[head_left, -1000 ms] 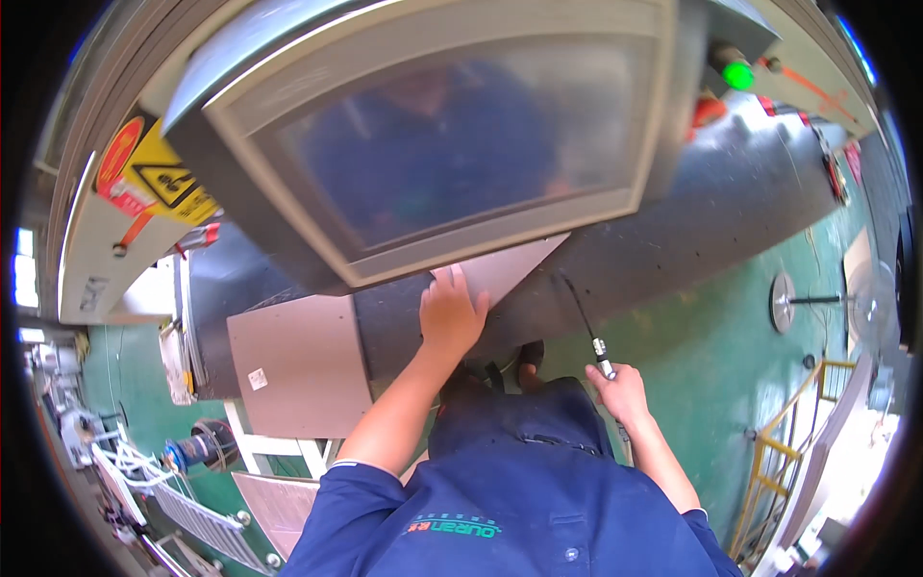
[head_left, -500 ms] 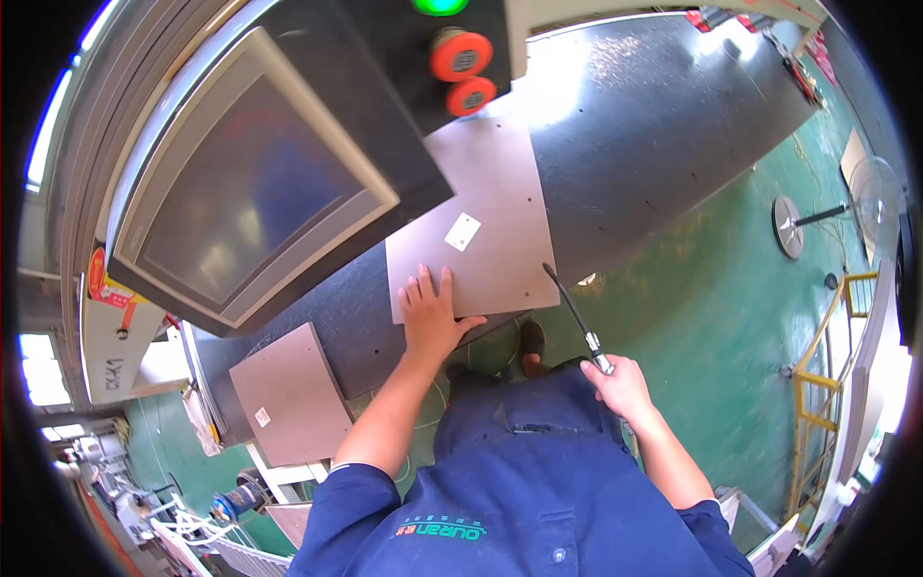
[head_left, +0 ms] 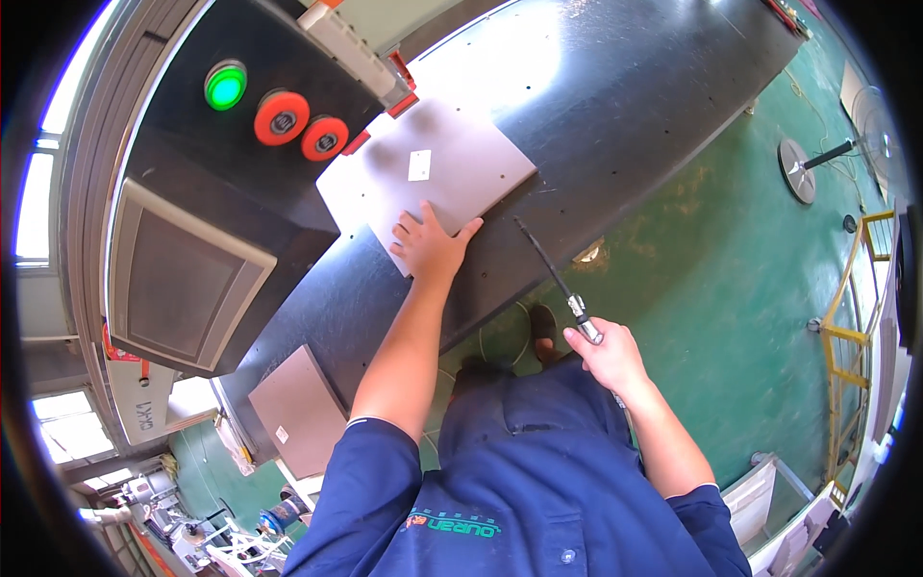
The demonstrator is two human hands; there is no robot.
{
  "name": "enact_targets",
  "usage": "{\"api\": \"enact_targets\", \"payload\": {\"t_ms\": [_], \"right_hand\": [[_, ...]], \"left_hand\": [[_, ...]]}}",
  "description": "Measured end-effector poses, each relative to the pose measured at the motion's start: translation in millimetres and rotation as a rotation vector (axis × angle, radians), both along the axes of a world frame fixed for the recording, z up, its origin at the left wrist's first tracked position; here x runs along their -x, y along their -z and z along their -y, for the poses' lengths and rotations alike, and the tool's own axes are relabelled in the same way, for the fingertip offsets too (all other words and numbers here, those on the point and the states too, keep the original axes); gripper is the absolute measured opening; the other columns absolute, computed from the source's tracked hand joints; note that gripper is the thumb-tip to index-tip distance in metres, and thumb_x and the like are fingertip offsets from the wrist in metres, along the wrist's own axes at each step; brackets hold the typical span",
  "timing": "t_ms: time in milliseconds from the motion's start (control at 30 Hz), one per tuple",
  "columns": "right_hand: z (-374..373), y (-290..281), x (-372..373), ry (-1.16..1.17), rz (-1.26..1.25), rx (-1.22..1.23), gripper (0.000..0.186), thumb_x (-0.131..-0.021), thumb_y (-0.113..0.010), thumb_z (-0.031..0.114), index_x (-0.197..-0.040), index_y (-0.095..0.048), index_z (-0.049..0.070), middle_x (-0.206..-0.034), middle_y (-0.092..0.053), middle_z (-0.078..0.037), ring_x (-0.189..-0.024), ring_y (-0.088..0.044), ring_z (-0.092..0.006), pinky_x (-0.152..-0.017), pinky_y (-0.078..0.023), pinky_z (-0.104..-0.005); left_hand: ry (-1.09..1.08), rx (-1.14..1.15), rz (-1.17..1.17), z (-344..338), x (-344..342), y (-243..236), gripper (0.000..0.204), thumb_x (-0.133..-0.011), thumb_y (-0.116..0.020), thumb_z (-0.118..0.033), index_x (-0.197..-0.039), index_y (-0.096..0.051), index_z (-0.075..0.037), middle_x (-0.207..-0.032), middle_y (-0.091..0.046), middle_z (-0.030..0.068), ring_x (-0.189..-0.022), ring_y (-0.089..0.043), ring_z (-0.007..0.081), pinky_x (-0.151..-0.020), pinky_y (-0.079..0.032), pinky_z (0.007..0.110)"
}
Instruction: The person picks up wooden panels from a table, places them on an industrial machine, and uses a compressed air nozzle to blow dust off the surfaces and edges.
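My left hand (head_left: 431, 245) lies with its fingers spread on the near edge of a grey-brown flat panel (head_left: 461, 159). A white label (head_left: 419, 165) is stuck on top of that panel, and a few small holes show in it. In my right hand (head_left: 612, 358) is a slim tool (head_left: 551, 269) with a long dark rod and a silver metal fitting. Its tip points away from me, over the near edge of the dark worktable (head_left: 615, 125), to the right of the panel and apart from it. The far left part of the panel is hidden beneath the machine.
A machine control box with a screen (head_left: 183, 279), a green lit button (head_left: 226, 87) and red buttons (head_left: 282, 118) overhangs at left. Another labelled panel (head_left: 300, 409) lies at the lower left. A yellow rail (head_left: 851, 337) and a round-based stand (head_left: 796, 171) are on the right.
The panel has moved away from me and turned, with my left hand still on it. The view has shifted, showing more of the button box. My right hand still holds the tool.
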State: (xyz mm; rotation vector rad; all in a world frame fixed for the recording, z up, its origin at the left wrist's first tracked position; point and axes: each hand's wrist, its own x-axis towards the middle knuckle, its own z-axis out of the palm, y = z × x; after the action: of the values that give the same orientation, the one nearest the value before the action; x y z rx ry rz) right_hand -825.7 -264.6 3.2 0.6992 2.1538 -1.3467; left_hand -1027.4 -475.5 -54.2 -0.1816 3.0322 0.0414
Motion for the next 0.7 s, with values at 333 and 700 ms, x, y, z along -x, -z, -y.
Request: {"api": "enact_targets", "payload": {"t_ms": [333,700], "right_hand": [[-23.2,-23.3,46.3,0.056,-0.100,0.016,0.037,-0.087,-0.064,0.039,-0.073,-0.059,0.005,-0.058,-0.060,-0.008,-0.056,-0.061,-0.0208,-0.058,-0.046,-0.0345],[-6.1,-106.1,142.2,0.047,-0.540,0.212,0.039,-0.093,-0.057,0.039,-0.075,-0.057,0.004,-0.052,-0.057,-0.005,-0.046,-0.054,-0.0095,-0.045,-0.041,-0.0249]], "left_hand": [[-0.056,-0.030,0.095,3.3,21.2,-9.8,0.104,-0.067,-0.066,-0.072,-0.143,-0.033,-0.010,-0.143,-0.029,0.0255,-0.132,-0.027,0.0430,-0.103,-0.026,0.058],[0.119,-0.635,-0.252,96.6,-57.6,6.4,0.035,-0.085,-0.069,-0.025,-0.112,-0.059,-0.005,-0.100,-0.064,0.0148,-0.096,-0.060,0.0276,-0.083,-0.046,0.037]]}}
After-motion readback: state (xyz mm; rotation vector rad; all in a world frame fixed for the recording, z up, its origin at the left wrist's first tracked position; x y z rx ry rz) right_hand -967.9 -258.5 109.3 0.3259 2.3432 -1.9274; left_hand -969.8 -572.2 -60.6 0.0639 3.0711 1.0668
